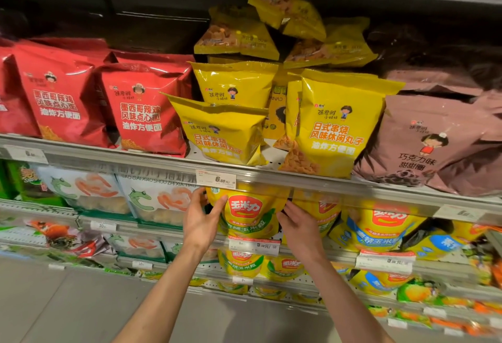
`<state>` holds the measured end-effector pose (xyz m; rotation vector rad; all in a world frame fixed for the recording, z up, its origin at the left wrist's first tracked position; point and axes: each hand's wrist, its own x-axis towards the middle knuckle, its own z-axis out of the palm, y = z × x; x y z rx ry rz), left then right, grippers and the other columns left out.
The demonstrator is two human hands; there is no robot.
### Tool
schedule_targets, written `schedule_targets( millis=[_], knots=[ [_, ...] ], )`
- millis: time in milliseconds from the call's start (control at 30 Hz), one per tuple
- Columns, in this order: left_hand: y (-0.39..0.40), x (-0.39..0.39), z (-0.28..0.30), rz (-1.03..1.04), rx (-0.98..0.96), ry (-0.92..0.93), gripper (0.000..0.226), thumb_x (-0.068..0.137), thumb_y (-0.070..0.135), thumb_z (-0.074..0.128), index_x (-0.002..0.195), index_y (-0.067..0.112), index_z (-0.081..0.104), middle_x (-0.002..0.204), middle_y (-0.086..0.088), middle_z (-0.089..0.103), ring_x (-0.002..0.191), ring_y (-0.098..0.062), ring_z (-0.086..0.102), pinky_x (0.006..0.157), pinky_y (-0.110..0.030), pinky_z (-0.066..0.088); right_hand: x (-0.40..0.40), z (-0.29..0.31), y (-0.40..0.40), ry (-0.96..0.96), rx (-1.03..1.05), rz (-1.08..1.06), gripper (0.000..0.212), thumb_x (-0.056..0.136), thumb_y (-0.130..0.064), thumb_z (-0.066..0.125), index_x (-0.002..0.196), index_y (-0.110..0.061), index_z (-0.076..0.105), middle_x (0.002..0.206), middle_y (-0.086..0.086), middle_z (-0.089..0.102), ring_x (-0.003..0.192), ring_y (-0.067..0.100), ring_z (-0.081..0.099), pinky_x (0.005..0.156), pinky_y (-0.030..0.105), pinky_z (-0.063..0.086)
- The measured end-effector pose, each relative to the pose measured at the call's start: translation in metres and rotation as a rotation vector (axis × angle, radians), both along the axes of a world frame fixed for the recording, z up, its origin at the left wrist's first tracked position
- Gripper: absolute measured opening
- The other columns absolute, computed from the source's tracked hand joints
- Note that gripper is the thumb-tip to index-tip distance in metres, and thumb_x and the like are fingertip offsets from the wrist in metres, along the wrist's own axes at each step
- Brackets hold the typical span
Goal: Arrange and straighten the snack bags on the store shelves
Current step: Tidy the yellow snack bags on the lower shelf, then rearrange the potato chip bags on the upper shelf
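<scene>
A yellow corn snack bag with a red logo stands upright on the second shelf, just under the price rail. My left hand holds its left edge, thumb across the front. My right hand presses its right edge, fingers tucked behind it. On the shelf above, yellow snack bags stand unevenly; one leans forward and several more lie piled on top at odd angles. Red bags stand to their left, brown bags to their right.
White shrimp-cracker bags stand left of the held bag, yellow-and-blue corn bags to its right. A price tag hangs on the shelf rail above my hands. Lower shelves hold more small bags. Grey floor lies below left.
</scene>
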<state>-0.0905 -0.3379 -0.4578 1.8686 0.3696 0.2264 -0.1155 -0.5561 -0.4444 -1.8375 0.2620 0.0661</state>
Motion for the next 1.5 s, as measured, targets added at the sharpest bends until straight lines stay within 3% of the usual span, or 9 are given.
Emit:
schedule_targets(
  millis=[300,400,500,600,667,767,900,1133,1500],
  knots=[
    [0.001,-0.006,0.008,0.065,0.018,-0.034,0.052,0.086,0.045,0.078,0.127,0.024,0.053,0.111,0.007,0.065,0.104,-0.013,0.064,0.089,-0.028,0.046,0.000,0.002,-0.003,0.061,-0.084,0.095,0.033,0.102,-0.019,0.060,0.128,0.000,0.064,0.132,0.002,0.063,0.117,0.016,0.060,0.102,0.028,0.046],
    [0.001,-0.004,0.009,0.044,0.024,-0.037,0.051,0.088,0.045,0.076,0.129,0.023,0.054,0.111,0.010,0.063,0.103,-0.011,0.063,0.089,-0.027,0.045,-0.002,-0.006,-0.008,0.049,-0.185,0.105,0.023,0.102,-0.023,0.061,0.116,-0.008,0.070,0.124,0.011,0.068,0.105,0.016,0.065,0.087,0.017,0.050],
    [0.000,-0.003,0.006,0.037,0.043,-0.033,0.059,0.087,0.049,0.075,0.134,0.022,0.054,0.111,0.011,0.061,0.106,-0.010,0.061,0.092,-0.028,0.045,-0.003,-0.019,-0.021,0.036,-0.347,0.036,0.008,0.100,-0.033,0.061,0.098,-0.028,0.067,0.111,-0.014,0.068,0.097,0.008,0.066,0.079,0.017,0.046],
    [-0.002,-0.004,0.000,0.037,0.042,-0.012,0.066,0.086,0.054,0.074,0.139,0.022,0.052,0.111,0.010,0.062,0.108,-0.012,0.061,0.096,-0.031,0.047,-0.009,-0.032,-0.038,0.023,-0.522,-0.104,0.033,0.095,-0.054,0.056,0.090,-0.022,0.061,0.094,-0.015,0.065,0.087,0.018,0.066,0.065,0.022,0.039],
    [-0.004,-0.006,-0.004,0.041,0.046,-0.005,0.065,0.085,0.056,0.074,0.137,0.024,0.053,0.109,0.012,0.064,0.108,-0.012,0.063,0.099,-0.034,0.050,-0.009,-0.041,-0.047,0.021,-0.559,-0.195,0.048,0.090,-0.059,0.060,0.110,-0.015,0.062,0.109,0.001,0.064,0.101,0.029,0.064,0.072,0.027,0.044],
    [-0.010,-0.010,-0.009,0.042,0.024,0.013,0.065,0.085,0.056,0.074,0.139,0.027,0.051,0.112,0.011,0.064,0.114,-0.015,0.064,0.103,-0.041,0.051,-0.006,-0.047,-0.051,0.043,-0.451,-0.299,0.088,0.081,-0.053,0.078,0.148,-0.012,0.038,0.143,0.013,0.051,0.130,0.037,0.052,0.097,0.046,0.049],
    [-0.019,-0.014,-0.012,0.035,-0.055,0.024,0.072,0.086,0.050,0.076,0.146,0.028,0.043,0.134,0.005,0.061,0.121,-0.013,0.057,0.103,-0.036,0.048,0.004,-0.052,-0.049,0.092,-0.413,-0.268,0.117,0.078,-0.063,0.075,0.161,-0.019,0.005,0.156,0.013,0.041,0.135,0.041,0.050,0.103,0.052,0.049],
    [-0.034,-0.020,-0.015,0.023,-0.138,-0.007,0.081,0.089,0.034,0.077,0.155,0.028,0.031,0.141,0.014,0.048,0.129,-0.012,0.051,0.109,-0.040,0.046,0.012,-0.051,-0.036,0.061,-0.329,-0.314,0.122,0.080,-0.060,0.076,0.162,-0.018,-0.003,0.162,0.015,0.032,0.144,0.037,0.039,0.109,0.050,0.043],
    [-0.022,-0.017,-0.012,-0.009,-0.160,0.016,0.067,0.096,0.027,0.070,0.154,0.027,0.037,0.135,0.009,0.054,0.127,-0.012,0.051,0.105,-0.033,0.044,0.013,-0.056,-0.043,0.070,-0.272,-0.298,0.106,0.086,-0.053,0.073,0.162,-0.021,0.006,0.164,0.009,0.031,0.145,0.034,0.040,0.109,0.048,0.043]
  ],
)
